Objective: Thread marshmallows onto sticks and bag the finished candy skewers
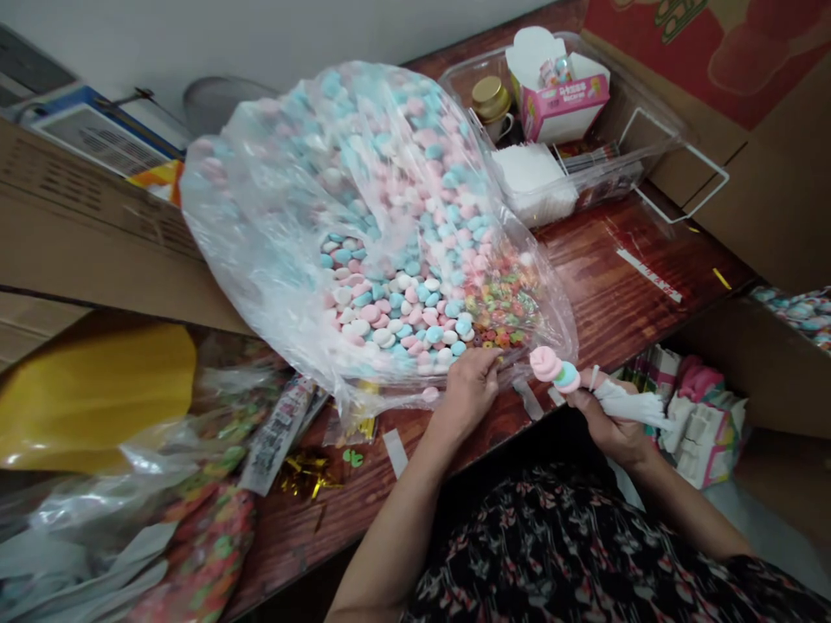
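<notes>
My right hand is closed around a skewer of sweets with pink, blue and green pieces. The same hand also holds a bundle of thin white sticks. My left hand is at the front edge of a big clear plastic bag, its fingers bent together beside small coloured ring candies. What those fingertips hold, if anything, is hidden. Inside the bag lies a heap of pink, blue and white sweets; one pink sweet lies apart near my left wrist.
A clear plastic bin at the back right holds a pink box, a gold-lidded jar and a white stack. Left are a yellow sheet and bags of coloured candy. Packaged goods sit below the wooden table.
</notes>
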Tool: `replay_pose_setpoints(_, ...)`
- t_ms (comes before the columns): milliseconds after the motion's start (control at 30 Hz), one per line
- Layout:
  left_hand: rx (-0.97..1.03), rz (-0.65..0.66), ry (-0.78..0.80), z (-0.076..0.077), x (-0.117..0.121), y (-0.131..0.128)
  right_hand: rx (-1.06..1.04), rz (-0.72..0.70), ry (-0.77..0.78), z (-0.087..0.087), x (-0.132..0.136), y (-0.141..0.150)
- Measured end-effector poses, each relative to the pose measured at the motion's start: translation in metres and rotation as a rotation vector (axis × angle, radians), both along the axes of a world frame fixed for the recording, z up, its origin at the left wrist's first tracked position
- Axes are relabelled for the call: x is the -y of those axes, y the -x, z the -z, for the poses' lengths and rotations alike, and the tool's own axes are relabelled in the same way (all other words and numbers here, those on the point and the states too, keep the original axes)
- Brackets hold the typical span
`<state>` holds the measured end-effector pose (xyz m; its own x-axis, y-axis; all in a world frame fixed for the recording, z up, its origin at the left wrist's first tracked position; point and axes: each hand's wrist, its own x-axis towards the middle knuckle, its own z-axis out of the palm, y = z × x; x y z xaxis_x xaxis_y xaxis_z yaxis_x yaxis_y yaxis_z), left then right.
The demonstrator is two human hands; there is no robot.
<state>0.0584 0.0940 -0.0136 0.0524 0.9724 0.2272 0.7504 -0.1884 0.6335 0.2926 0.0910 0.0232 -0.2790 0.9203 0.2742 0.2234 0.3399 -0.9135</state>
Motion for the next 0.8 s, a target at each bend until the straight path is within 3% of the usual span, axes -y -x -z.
replay_pose_setpoints(200,0.065,-0.004,-0.056,0.013,0.005,-0.005,0.028,0.001,0.000,0.011,0.002,-0.002)
replay_pose_setpoints(467,-0.159,0.116,-0.177,0.012,0.007,-0.008,0.016,-0.025,0.047,0.016,0.002,-0.007)
replay_pose_setpoints(667,-0.025,0.100,-0.195,0.012,0.012,-0.013,0.057,-0.042,-0.008,0.020,0.003,-0.005)
replay_pose_setpoints(800,0.327,-0.018,-0.062,0.001,0.013,-0.013,0.083,-0.027,-0.026,0.014,0.001,-0.004)
